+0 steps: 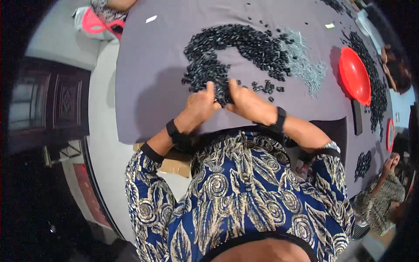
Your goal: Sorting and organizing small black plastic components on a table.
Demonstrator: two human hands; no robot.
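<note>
Both hands were held together at the near edge of a grey tabletop [148, 78]. The left hand [201, 105] and the right hand [246, 102] were joined thumb to thumb over a small black part [223, 97], which was pinched between the fingers of both hands; the part itself was mostly hidden, and its shape could not be told. A black band was worn on each wrist.

Just beyond the hands, a large heap of small black parts [235, 46] was spread in a curve across the tabletop, its near end touching the fingertips. A few loose black pieces [266, 87] were scattered just beside the right hand. A pile of pale grey-green parts [305, 65] was lying against the right end of the black heap. Further right, a red bowl [354, 76] was seen tilted on the tabletop, with another band of black parts [375, 87] behind it.
</note>
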